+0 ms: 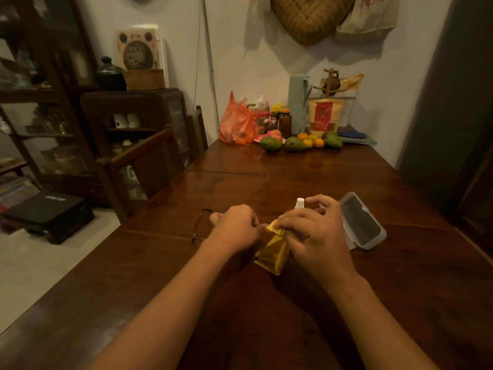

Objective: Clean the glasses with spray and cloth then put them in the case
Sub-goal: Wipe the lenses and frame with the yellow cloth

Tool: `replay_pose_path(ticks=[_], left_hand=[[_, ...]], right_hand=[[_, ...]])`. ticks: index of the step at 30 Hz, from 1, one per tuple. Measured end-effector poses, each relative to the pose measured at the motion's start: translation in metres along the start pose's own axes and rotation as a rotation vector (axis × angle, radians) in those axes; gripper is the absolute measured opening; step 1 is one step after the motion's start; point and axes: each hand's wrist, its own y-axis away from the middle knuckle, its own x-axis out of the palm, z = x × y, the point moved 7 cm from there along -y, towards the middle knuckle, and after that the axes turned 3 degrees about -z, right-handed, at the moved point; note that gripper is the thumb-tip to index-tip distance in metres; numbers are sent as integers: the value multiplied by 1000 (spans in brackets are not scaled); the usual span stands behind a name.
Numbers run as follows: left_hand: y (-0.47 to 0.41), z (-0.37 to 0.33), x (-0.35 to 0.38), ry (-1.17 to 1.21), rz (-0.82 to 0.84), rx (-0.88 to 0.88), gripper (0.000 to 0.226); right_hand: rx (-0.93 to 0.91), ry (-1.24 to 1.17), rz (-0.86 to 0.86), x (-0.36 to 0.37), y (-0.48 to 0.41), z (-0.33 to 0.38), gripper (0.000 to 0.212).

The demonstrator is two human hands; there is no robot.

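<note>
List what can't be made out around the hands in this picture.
- Glasses, head view: lenses hidden behind the left hand.
- Spray bottle: body hidden by the right hand.
- Yellow cloth: top bunched inside both grips.
- Case: inside too dark.

Both bare forearms reach forward from the bottom edge and converge toward the middle. The left hand (234,227) is curled into a loose fist, knuckles up, thumb side pointing away. The right hand (313,231) lies just beside it, palm down, its fingers (318,201) bent and spread, pinching at the thumb side.
</note>
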Motion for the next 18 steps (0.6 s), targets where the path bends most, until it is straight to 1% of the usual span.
replay_pose_path(ticks=[2, 4, 5, 7, 8, 11, 12, 13, 15, 17, 18], left_hand=[[1, 6, -4, 9, -15, -69, 26], [2, 14, -8, 68, 8, -103, 12], [3, 17, -11, 121, 30, -114, 11], [7, 25, -18, 223, 45, -147, 27], [8, 30, -23, 244, 26, -167, 32], [11, 48, -40, 231, -64, -199, 49], [14, 53, -45, 236, -89, -199, 51], [16, 58, -50, 248, -116, -198, 48], [22, 69, -64, 267, -203, -198, 33], [29, 79, -79, 263, -328, -182, 19], [33, 83, -85, 273, -391, -167, 17]], right_hand=[[17, -15, 22, 2, 0, -1, 21], [28, -40, 46, 7, 2, -2, 22], [34, -53, 58, 9, 3, -2, 21], [45, -78, 83, 14, 5, -2, 19], [46, -85, 94, 17, 6, -2, 18], [70, -114, 138, 25, 8, -3, 17], [86, -128, 158, 28, 9, -3, 17], [99, -136, 177, 31, 10, -3, 17], [111, -136, 220, 37, 11, 0, 15], [121, -144, 252, 43, 14, 3, 14], [140, -163, 277, 46, 15, 4, 14]])
